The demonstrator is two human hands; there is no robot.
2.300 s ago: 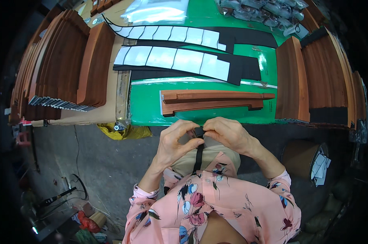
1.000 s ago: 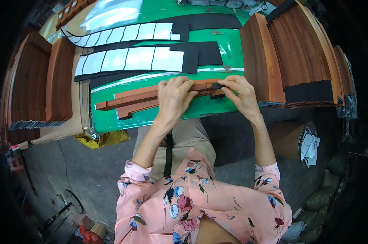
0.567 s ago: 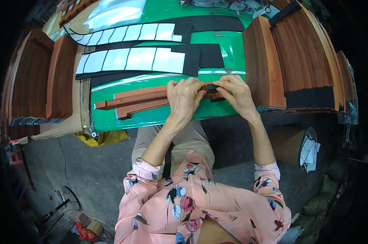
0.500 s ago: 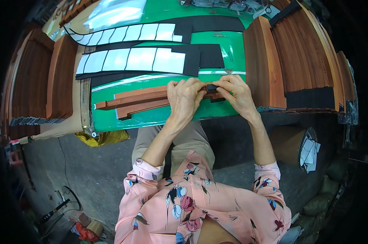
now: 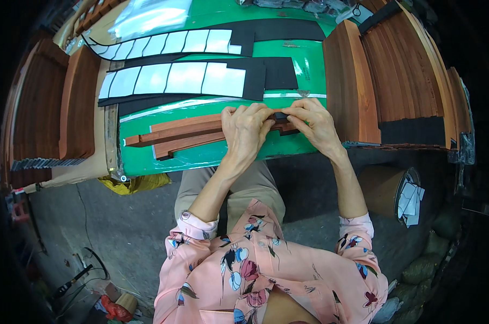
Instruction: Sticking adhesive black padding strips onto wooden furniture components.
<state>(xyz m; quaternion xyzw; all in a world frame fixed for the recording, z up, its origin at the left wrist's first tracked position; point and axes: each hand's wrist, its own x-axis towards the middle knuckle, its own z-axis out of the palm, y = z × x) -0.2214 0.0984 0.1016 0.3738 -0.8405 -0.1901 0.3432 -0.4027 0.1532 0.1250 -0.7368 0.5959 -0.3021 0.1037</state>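
Left hand (image 5: pixel 247 127) and right hand (image 5: pixel 312 124) pinch black strip (image 5: pixel 280 115) onto wooden piece (image 5: pixel 185 132); uneven pressure risks crooked, creased strip

**Floral blouse, khaki trousers, bare forearms**

The person wears a salmon-pink blouse printed all over with flowers: blooms in white, dark blue and deep red, with thin dark stems and small olive leaves scattered between them. The sleeves are pushed up and gathered in soft folds near the elbows, leaving both forearms uncovered down to the hands. The fabric looks light and loose, wrinkling across the chest and shoulders. Below the blouse, khaki-tan trousers cover the thighs. The left hand (image 5: pixel 248 125) and right hand (image 5: pixel 313 123) are bare, with no gloves, rings or wristwear visible.
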